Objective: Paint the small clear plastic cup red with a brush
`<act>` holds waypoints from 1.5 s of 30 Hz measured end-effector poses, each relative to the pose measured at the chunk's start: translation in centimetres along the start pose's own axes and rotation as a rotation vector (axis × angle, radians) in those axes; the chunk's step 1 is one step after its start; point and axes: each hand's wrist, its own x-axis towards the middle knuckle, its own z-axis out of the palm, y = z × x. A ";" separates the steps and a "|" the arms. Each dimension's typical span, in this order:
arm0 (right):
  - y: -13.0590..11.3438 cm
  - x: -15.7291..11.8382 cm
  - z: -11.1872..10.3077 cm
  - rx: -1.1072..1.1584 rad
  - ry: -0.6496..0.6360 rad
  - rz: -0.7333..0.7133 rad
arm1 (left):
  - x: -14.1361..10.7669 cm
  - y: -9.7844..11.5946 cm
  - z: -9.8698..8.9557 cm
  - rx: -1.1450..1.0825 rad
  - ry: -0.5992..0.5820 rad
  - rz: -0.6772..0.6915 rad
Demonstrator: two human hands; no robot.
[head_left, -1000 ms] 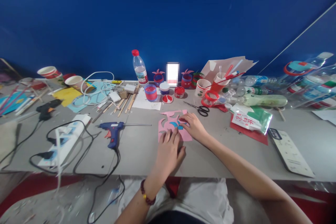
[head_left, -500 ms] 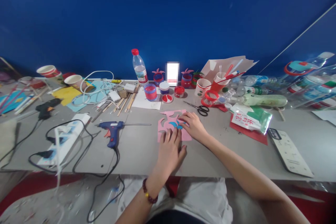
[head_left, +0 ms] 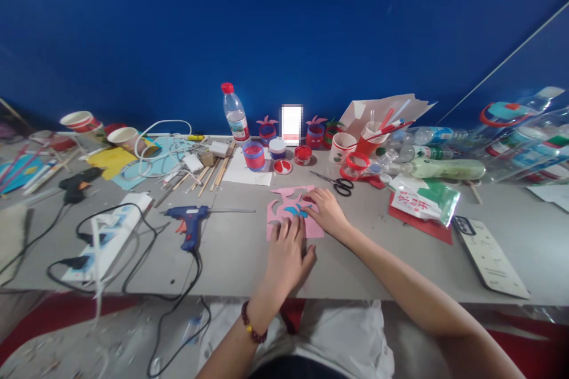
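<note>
A pink sheet with curved cut-outs lies flat on the grey table, and a small blue piece rests on it. My left hand lies palm down with its fingers spread over the sheet's lower edge, fingertips just below the blue piece. From the right, my right hand reaches over the sheet, its fingers apart and their tips beside the blue piece. Neither hand is closed on anything. Black-handled scissors lie behind my right hand.
A blue glue gun and a power strip with loose cables lie left. Behind stand a bottle, a painted cup and an open red jar. A phone and plastic packet are at right.
</note>
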 end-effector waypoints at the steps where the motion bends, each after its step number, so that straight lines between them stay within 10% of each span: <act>1: 0.0 0.0 0.0 -0.001 0.009 0.000 | 0.0 0.0 0.0 0.005 0.002 -0.001; 35: 0.1 0.0 -1.6 0.162 0.271 0.122 | 3.3 1.4 -2.4 -0.013 -0.211 -0.031; 45: 5.1 1.1 -4.3 -0.092 0.249 0.199 | 3.3 -0.1 -3.0 -0.062 -0.257 0.016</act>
